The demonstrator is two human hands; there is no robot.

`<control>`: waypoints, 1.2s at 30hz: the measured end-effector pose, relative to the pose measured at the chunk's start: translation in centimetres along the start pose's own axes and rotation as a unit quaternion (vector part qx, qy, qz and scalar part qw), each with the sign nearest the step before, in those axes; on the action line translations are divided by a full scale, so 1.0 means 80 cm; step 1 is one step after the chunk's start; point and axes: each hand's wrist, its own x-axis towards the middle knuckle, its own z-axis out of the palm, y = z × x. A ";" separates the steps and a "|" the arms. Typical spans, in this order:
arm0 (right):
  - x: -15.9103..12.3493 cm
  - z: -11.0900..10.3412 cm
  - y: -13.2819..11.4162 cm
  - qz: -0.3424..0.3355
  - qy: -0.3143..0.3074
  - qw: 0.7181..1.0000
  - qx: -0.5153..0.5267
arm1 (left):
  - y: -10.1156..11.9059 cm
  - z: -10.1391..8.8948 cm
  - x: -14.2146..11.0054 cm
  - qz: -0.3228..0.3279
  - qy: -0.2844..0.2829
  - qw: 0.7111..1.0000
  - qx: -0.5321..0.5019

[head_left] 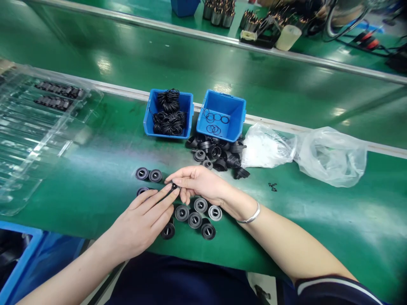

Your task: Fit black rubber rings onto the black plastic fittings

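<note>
A small black round part (174,186) is between my two hands, mostly covered by fingertips. My right hand (200,182) pinches it between thumb and forefinger. From the other side, the fingers of my left hand (143,218) close on the same part, with the thumb hidden. Just below my hands stand several black round caps (195,220), each with a pale slot-like mark in its middle. Two more such caps (148,174) sit to the left of my fingertips, and another is partly covered by my left hand.
Behind my hands lies a pile of black plastic housings (219,154). One blue bin (146,123) holds bundled black rings; another blue bin (235,114) holds several loose ones. Plastic bags (333,156) and tiny black rings (272,187) lie right. Clear trays (32,140) stand left.
</note>
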 end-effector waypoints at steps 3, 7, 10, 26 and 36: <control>-0.003 -0.001 0.002 -0.006 -0.007 1.000 0.010 | -0.005 -0.001 -0.005 0.020 0.004 1.000 -0.006; -0.007 -0.004 0.004 -0.022 -0.013 0.999 -0.027 | -0.004 0.000 -0.009 0.003 -0.006 1.000 0.006; -0.008 -0.004 0.005 -0.033 -0.007 0.998 -0.047 | -0.002 0.002 -0.010 -0.002 -0.011 1.000 0.014; -0.004 -0.001 0.007 -0.051 0.022 0.996 -0.065 | 0.010 0.004 -0.006 -0.034 0.013 0.999 0.031; -0.014 -0.001 -0.012 -0.075 0.087 0.981 -0.154 | 0.004 -0.008 0.009 -0.060 0.035 0.992 0.106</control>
